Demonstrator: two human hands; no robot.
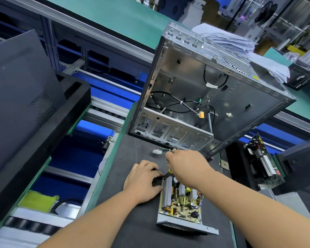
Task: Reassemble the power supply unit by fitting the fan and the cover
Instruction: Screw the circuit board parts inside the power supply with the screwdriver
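Note:
The open power supply unit (182, 206) lies on the dark mat, its circuit board, heat sinks and coils exposed. My left hand (142, 183) curls over the unit's far left corner, gripping a black part there that my fingers mostly hide. My right hand (184, 164) reaches over the unit's far end and pinches the bundle of output wires (166, 150), which ends in a white connector (157, 151) on the mat. No loose cover is in sight.
An empty metal computer case (204, 97) stands open just behind the hands. A black monitor back (21, 90) on a foam tray fills the left. A circuit board (261, 161) sits at right. Stacked papers (227, 40) lie on the case.

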